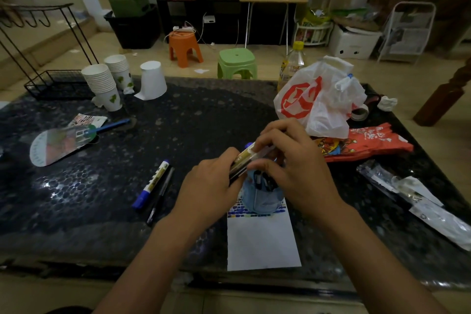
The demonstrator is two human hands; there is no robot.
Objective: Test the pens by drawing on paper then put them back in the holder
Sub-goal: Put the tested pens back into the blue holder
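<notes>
A light-blue pen holder (262, 199) stands on the far end of a white sheet of paper (262, 242) near the table's front edge; dark pens show inside it. Just above the holder my left hand (211, 186) and my right hand (295, 160) together grip a bundle of pens (244, 158), among them a white-and-gold marker with a blue cap. The bundle lies roughly level between the two hands. Left of the hands, a blue-capped marker (151, 183) and a thin black pen (160, 196) lie side by side on the dark table.
The dark stone table (102, 186) also carries stacked paper cups (107, 86), a hand fan (61, 143), a white plastic bag (321, 99), red snack packets (372, 140), tape rolls (360, 113) and clear wrapped items (418, 199). A wire rack (51, 84) stands at the far left.
</notes>
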